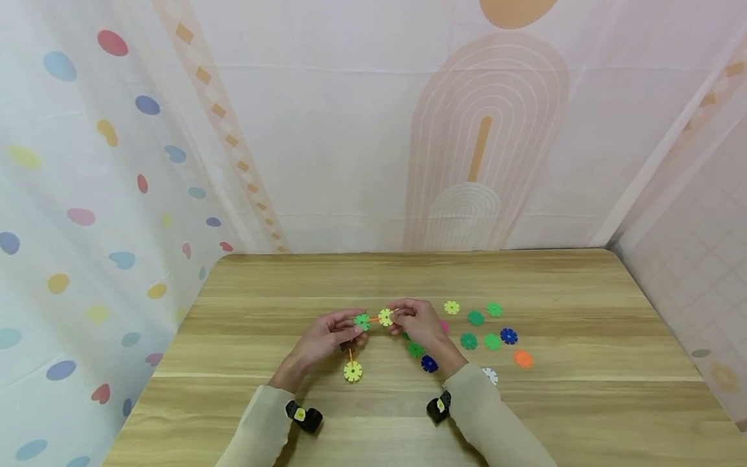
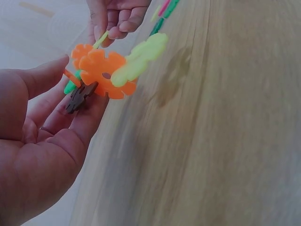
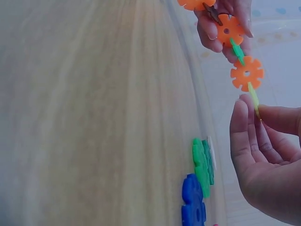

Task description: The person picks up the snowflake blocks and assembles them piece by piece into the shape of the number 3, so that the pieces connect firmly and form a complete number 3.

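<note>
I see my left hand [image 1: 323, 340] and right hand [image 1: 417, 324] raised just above the middle of the wooden table [image 1: 583, 402], each pinching one end of a short chain of snowflake discs [image 1: 373, 318]. The left fingers [image 2: 75, 110] are curled around its green and orange pieces, and the right fingertips [image 3: 244, 127] pinch the yellow disc [image 1: 386, 317] at the other end. Loose discs [image 1: 484, 331] lie scattered on the table to the right of the right hand, and one yellow disc hangs [image 1: 353, 371] below the left hand.

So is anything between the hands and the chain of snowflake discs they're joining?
Nothing visible. The left hand already grips the chain of discs at one end, and the right hand pinches the yellow disc at the other. The loose discs lie off to the right.
</note>
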